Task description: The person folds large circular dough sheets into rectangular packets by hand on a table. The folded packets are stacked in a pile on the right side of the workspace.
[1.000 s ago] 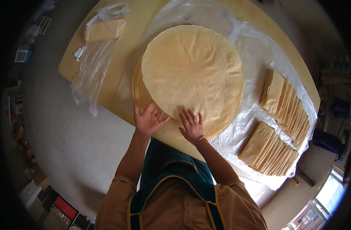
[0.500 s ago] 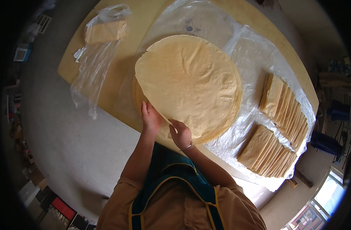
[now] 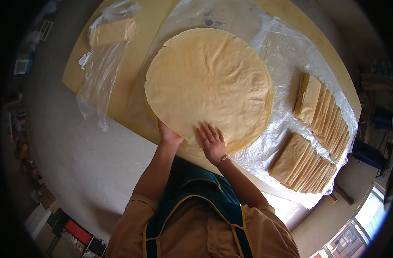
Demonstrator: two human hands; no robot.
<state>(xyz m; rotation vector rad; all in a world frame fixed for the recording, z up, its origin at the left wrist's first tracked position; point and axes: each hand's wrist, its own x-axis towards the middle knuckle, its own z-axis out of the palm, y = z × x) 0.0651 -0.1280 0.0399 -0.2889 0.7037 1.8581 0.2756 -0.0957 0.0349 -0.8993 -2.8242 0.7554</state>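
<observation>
A wide stack of thin, round, tan flatbreads lies before me, and the top flatbread (image 3: 205, 81) sits shifted a little to the left over those below. My right hand (image 3: 212, 141) rests palm down on its near part, fingers stretched out and slightly apart. My left hand (image 3: 168, 134) reaches beneath the near-left edge of the top flatbread. Its fingers are hidden under the sheet, so I cannot see how they are set.
On clear plastic sheeting (image 3: 284, 56) at the right lie two rows of folded flatbreads (image 3: 321, 114). A clear bag (image 3: 104, 71) with a folded tan block (image 3: 112, 33) is at the far left of the yellowish table (image 3: 140, 51). Grey floor (image 3: 80, 150) shows beyond the table's left edge.
My right hand has let go of the top flatbread's near edge and now lies flat on it. My left hand has slid under. The sheet's lifted near edge has come down.
</observation>
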